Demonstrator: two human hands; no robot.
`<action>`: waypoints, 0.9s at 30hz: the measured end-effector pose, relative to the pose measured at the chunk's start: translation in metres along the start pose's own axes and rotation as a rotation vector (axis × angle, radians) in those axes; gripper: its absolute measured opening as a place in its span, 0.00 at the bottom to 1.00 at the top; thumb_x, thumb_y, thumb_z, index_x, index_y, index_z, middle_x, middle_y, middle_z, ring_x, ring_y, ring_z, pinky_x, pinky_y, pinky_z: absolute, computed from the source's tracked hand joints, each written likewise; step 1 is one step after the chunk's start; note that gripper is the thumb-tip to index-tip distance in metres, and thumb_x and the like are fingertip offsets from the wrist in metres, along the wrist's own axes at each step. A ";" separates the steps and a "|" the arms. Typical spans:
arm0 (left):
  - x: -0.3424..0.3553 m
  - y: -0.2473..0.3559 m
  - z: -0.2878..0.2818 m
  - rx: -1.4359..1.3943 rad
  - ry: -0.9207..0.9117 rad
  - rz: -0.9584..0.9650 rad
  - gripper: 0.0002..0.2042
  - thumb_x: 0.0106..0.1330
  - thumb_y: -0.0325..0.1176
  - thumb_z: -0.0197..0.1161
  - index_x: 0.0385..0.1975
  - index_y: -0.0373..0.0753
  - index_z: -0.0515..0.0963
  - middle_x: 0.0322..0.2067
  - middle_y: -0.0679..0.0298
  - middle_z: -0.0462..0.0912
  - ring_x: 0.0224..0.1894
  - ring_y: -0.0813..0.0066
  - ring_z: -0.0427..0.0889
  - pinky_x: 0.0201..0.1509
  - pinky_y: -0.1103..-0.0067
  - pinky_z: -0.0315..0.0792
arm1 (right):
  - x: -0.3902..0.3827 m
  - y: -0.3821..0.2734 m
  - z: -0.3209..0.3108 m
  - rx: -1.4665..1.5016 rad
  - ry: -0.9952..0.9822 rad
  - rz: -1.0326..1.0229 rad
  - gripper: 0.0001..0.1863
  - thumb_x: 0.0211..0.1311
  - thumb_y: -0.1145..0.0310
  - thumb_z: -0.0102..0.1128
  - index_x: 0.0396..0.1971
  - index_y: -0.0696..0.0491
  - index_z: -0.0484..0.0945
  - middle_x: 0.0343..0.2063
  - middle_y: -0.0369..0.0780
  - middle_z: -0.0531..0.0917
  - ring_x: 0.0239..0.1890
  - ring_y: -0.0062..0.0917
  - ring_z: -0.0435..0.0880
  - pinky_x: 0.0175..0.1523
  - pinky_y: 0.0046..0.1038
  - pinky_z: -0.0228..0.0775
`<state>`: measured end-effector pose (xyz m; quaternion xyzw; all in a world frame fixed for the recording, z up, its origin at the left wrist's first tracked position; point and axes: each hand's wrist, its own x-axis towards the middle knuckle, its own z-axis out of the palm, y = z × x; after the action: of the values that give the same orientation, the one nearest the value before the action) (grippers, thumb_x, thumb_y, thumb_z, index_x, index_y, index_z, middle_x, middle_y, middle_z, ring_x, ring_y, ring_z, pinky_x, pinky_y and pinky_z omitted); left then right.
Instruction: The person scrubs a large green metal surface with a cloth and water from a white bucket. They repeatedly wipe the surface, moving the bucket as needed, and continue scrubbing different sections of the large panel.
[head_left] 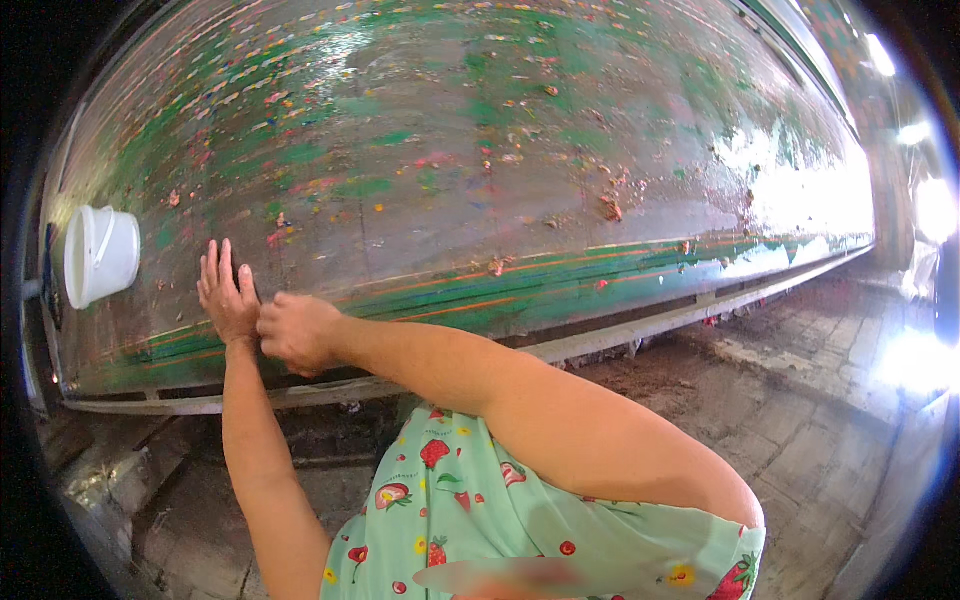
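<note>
My left hand [228, 290] is held over the near left part of a long table [420, 235], fingers stretched out and pointing away from me. It holds nothing. Beside its wrist, my right hand [298, 333] is closed with the fingers curled in, close to or touching the wrist; I cannot tell which. Whatever those fingers may hold is hidden. The tabletop under both hands is stained green and brown, shiny in places, and marked with rows of coloured specks.
A white plastic bucket [103, 257] with a handle is at the table's left end. Small reddish-brown scraps [611, 208] lie scattered over the surface. A pale rail [600, 342] runs along the near edge, above a paved floor [820, 420]. Bright glare covers the right end.
</note>
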<state>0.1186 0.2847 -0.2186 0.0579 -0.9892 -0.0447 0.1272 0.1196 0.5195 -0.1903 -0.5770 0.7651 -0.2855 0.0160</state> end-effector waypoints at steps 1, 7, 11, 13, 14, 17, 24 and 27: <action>-0.002 -0.002 0.000 -0.014 0.010 0.012 0.30 0.88 0.48 0.55 0.87 0.53 0.70 0.89 0.65 0.64 0.90 0.47 0.60 0.91 0.44 0.52 | -0.021 -0.001 -0.011 -0.014 0.055 -0.054 0.19 0.59 0.51 0.78 0.44 0.47 0.90 0.52 0.42 0.89 0.62 0.42 0.86 0.68 0.50 0.78; -0.007 -0.005 0.007 0.031 -0.004 0.002 0.29 0.91 0.49 0.52 0.89 0.54 0.67 0.90 0.64 0.63 0.91 0.49 0.58 0.91 0.43 0.51 | -0.285 0.100 -0.189 -0.157 0.346 0.339 0.08 0.51 0.71 0.76 0.31 0.46 0.87 0.44 0.40 0.91 0.51 0.43 0.90 0.59 0.50 0.81; 0.007 0.034 0.008 0.152 -0.105 -0.233 0.33 0.90 0.52 0.54 0.90 0.52 0.63 0.91 0.60 0.60 0.91 0.43 0.57 0.90 0.39 0.52 | -0.409 0.149 -0.258 -0.551 0.728 0.607 0.05 0.55 0.70 0.74 0.30 0.47 0.85 0.38 0.41 0.89 0.49 0.44 0.88 0.60 0.48 0.79; 0.014 0.075 0.002 0.182 -0.187 -0.319 0.35 0.88 0.53 0.57 0.89 0.48 0.64 0.91 0.54 0.60 0.91 0.40 0.57 0.90 0.37 0.51 | -0.434 0.157 -0.266 -0.608 0.632 0.846 0.06 0.56 0.69 0.75 0.32 0.47 0.85 0.41 0.40 0.89 0.51 0.43 0.86 0.60 0.47 0.77; 0.012 0.107 0.004 0.142 -0.217 -0.289 0.36 0.86 0.53 0.60 0.89 0.45 0.64 0.90 0.50 0.59 0.91 0.38 0.57 0.89 0.36 0.51 | -0.438 0.160 -0.266 -0.606 0.578 0.871 0.06 0.56 0.68 0.75 0.33 0.47 0.85 0.41 0.40 0.88 0.52 0.44 0.85 0.60 0.47 0.77; -0.003 0.214 0.001 -0.099 -0.046 0.238 0.39 0.77 0.49 0.71 0.86 0.43 0.69 0.88 0.45 0.63 0.90 0.36 0.57 0.91 0.41 0.51 | -0.439 0.160 -0.260 -0.726 0.730 0.829 0.09 0.56 0.67 0.76 0.36 0.46 0.85 0.43 0.41 0.87 0.53 0.46 0.84 0.61 0.48 0.76; -0.015 0.355 -0.022 -0.420 -0.212 0.816 0.42 0.75 0.64 0.68 0.84 0.50 0.72 0.87 0.55 0.66 0.91 0.41 0.55 0.92 0.40 0.46 | -0.429 0.155 -0.249 -0.853 0.709 1.045 0.14 0.60 0.61 0.78 0.43 0.46 0.86 0.50 0.41 0.86 0.59 0.47 0.83 0.63 0.50 0.78; 0.009 0.293 -0.014 -0.399 -0.270 0.794 0.39 0.79 0.63 0.65 0.86 0.54 0.71 0.89 0.61 0.64 0.91 0.45 0.56 0.92 0.40 0.47 | -0.420 0.152 -0.245 -0.919 0.693 1.213 0.14 0.62 0.60 0.77 0.45 0.45 0.88 0.52 0.40 0.87 0.61 0.46 0.84 0.64 0.50 0.78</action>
<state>0.0833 0.5721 -0.1726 -0.3572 -0.9146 -0.1891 0.0129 0.0401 1.0230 -0.1824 0.1061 0.9448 -0.0483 -0.3061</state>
